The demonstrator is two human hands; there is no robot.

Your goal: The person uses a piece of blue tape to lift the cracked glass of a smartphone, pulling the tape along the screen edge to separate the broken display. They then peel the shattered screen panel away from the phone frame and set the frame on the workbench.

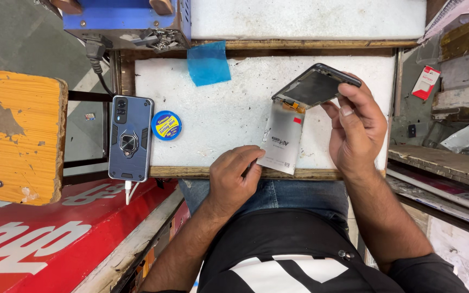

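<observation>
the phone frame (317, 86) is tilted up over the white worktop (229, 108), near its right edge. a flat screen panel (282, 140) hangs from it by a small cable, down to the front edge. the right hand (356, 127) is clamped on the frame. the left hand (234, 176) pinches the panel's low edge. it looks like the panel is being parted from the frame; the next move calls for care with the cable. a cased phone (131, 138) lies by the left edge.

Lighting bright, even, diffuse; source appears overhead. White work surface (234, 108) near overexposed, little texture visible. Shadows soft and short: 1 under the left hand (234, 176), 1 under the right hand (356, 127). Mild sheen on the dark phone frame (316, 87). Focus sharp at centre. Slight softness and wide-angle stretch at right edge and corners.
</observation>
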